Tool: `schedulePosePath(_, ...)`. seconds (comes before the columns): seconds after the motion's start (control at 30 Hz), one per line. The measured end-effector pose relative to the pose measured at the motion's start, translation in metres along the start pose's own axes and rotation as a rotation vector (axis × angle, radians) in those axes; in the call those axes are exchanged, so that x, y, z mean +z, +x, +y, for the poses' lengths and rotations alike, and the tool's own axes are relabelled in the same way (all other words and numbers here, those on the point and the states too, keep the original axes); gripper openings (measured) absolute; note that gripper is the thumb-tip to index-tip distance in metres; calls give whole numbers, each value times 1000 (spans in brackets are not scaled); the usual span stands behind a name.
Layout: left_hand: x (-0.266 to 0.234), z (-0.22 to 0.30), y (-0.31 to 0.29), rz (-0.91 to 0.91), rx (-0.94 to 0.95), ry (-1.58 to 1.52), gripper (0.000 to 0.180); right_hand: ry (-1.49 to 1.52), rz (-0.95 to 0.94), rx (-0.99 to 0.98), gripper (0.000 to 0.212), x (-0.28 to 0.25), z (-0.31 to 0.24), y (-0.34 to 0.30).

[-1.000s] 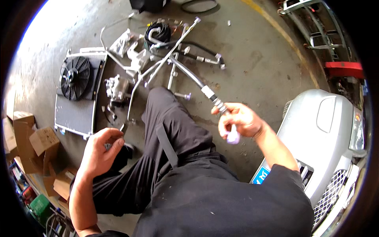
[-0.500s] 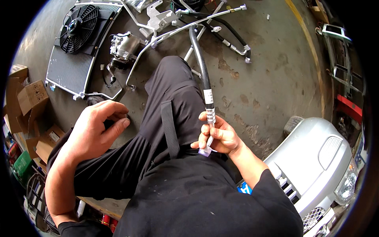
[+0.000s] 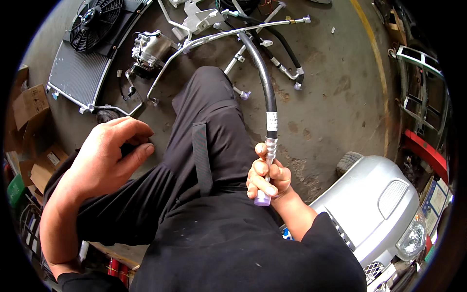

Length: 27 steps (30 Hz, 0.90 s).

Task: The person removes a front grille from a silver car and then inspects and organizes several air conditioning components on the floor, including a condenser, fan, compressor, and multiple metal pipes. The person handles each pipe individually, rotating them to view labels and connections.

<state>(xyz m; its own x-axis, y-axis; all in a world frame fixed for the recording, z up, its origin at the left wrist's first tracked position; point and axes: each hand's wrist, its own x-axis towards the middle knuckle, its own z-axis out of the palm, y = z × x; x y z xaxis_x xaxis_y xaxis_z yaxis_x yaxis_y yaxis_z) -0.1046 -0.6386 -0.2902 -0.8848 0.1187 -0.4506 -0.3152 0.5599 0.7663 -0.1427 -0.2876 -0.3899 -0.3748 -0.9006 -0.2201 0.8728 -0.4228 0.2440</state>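
My right hand is closed around the metal end of a black air-conditioning hose, just below its ribbed crimp. A purple cap covers that end and pokes out below my fingers. From there the hose rises in a curve to the metal pipes on the floor. Over my left thigh, my left hand hangs loosely bent, thumb apart from the fingers, and nothing shows in it. Some of its fingertips are hidden.
Far left lie a condenser with a black fan and a compressor. Cardboard boxes stand at the left edge. A silver car front is close on my right, with metal frames beyond it.
My right hand has turned and shifted slightly right and down in view with the hose end, so the purple cap shows more fully. The left hand keeps its pose while the view shifts.
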Motion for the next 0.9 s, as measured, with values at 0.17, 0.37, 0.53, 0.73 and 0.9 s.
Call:
schedulePosePath(0.17, -3, -2, 1, -31, -14, -21, 18, 70, -120, -5, 46, -4, 5, 1)
schedulePosePath(0.37, -3, -4, 2, -39, 0, -11, 18, 31, -30, -13, 42, 4, 6, 0)
schedulePosePath(0.53, -5, -2, 2, -40, -2, 6, 18, 46, -114, 18, 44, -4, 4, 0)
schedulePosePath(0.73, -4, -2, 1, -30, 21, 41, 19, -43, -84, 23, 51, -4, 4, 2)
schedulePosePath(0.9, -6, 0, 1, -46, 12, 57, 20, -163, -47, 32, 58, 0, 10, 3)
